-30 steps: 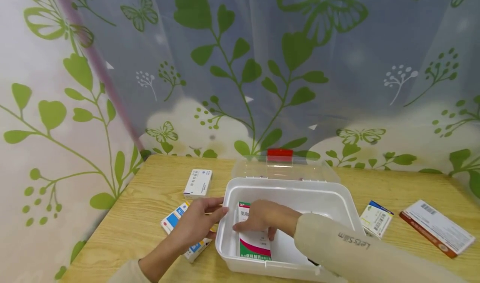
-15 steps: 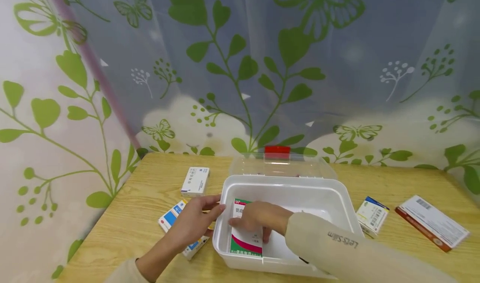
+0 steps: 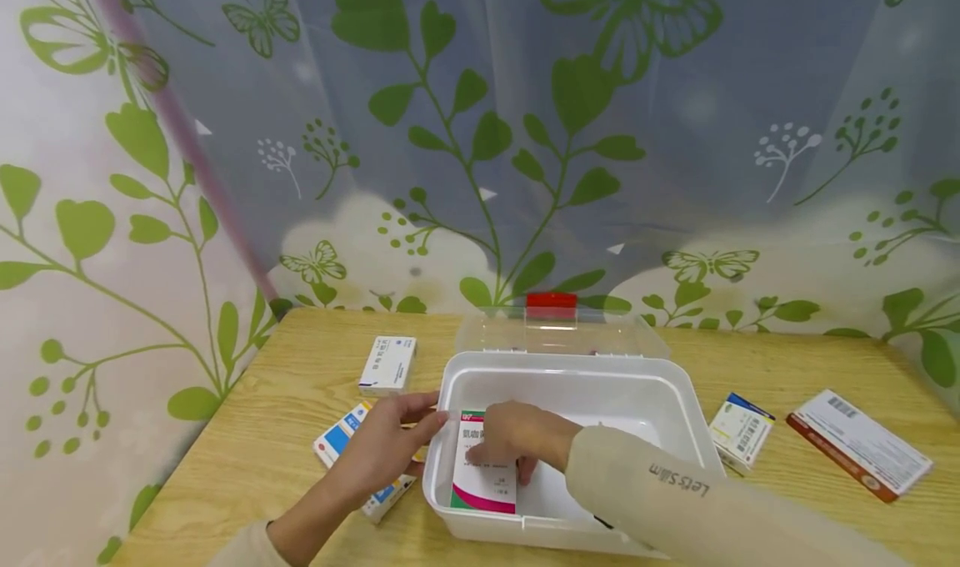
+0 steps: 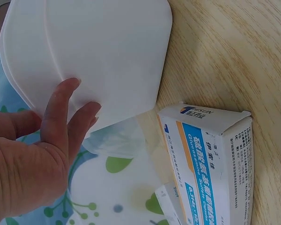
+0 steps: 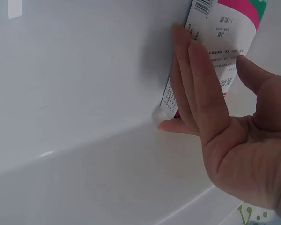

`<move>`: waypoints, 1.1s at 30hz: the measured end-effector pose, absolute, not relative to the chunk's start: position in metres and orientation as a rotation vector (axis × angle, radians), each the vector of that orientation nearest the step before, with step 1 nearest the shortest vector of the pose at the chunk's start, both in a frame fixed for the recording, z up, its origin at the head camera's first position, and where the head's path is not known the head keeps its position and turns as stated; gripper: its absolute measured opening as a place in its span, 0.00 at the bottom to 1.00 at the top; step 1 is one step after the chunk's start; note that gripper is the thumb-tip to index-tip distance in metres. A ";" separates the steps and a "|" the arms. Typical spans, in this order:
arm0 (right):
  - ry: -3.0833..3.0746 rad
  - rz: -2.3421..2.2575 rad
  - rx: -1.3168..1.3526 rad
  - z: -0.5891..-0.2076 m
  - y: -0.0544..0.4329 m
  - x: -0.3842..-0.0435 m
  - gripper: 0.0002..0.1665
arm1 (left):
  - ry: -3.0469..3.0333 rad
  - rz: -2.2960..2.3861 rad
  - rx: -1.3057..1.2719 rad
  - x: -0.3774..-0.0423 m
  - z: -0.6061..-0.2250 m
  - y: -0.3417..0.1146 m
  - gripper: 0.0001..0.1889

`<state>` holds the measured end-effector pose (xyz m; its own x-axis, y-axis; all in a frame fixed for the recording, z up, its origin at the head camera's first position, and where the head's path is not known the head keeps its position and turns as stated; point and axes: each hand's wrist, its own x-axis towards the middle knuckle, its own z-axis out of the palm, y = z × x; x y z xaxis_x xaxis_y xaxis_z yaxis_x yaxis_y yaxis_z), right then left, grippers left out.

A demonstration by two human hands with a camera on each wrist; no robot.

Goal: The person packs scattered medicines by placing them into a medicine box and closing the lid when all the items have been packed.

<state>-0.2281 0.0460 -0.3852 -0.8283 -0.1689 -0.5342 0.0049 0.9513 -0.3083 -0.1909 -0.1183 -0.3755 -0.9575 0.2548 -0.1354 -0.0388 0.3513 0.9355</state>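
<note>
Medicine carton (image 3: 487,488) is partly hidden by the right grip (image 3: 519,434) pinching it, and the relaxed left grip (image 3: 382,442) touches the bin (image 3: 487,527).

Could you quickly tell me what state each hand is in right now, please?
Left hand: open, fingers touching the outer wall of the white container.
Right hand: holding the medicine box between thumb and fingers.

Wood-grain table (image 3: 300,367) before a blue-grey and white leaf-printed curtain (image 3: 675,175)
</note>
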 end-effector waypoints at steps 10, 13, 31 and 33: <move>2.480 -0.363 -0.112 -0.365 0.053 -0.233 0.20 | 2.366 1.646 0.165 -0.194 -0.372 -0.117 0.22; 2.484 -0.358 -0.187 -0.351 0.061 -0.230 0.20 | 2.352 1.657 0.152 -0.193 -0.375 -0.119 0.23; 2.479 -0.809 -0.682 -0.272 0.271 -0.224 0.29 | 2.355 1.638 0.086 -0.193 -0.378 -0.116 0.22; 2.526 -0.835 -0.621 -0.277 0.298 -0.222 0.29 | 2.349 1.637 0.074 -0.193 -0.378 -0.115 0.23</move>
